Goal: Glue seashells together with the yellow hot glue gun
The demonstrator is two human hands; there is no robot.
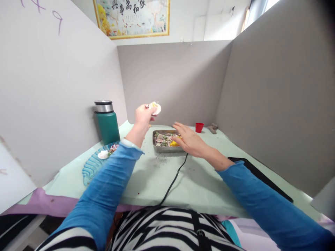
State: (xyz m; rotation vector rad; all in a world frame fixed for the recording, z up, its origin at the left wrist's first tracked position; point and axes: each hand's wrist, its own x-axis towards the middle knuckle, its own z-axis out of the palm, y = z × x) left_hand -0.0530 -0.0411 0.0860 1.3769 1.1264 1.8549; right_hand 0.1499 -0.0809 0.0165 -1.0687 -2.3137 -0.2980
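My left hand [143, 115] is raised above the table, its fingers closed on a white seashell [157, 109] with a yellowish patch. Lower and to the right, my right hand [190, 140] hovers with fingers stretched out over the right end of a metal tray [167, 150], holding nothing. Pebbles, shell-like pieces and green bits [163, 139] fill that tray. Beside my right fingers a bright yellow object [175, 143] shows in it, partly hidden. Under my left forearm, a blue ribbed glass dish [90, 167] carries another white shell [103, 154] and some reddish pieces.
A green bottle [107, 126] stands behind the dish. At the back right are a red cup [199, 127] and a grey-brown lump [213, 128]. A black flat board [261, 177] lies right; a black cable [174, 180] crosses the front. Grey partitions [172, 83] enclose three sides.
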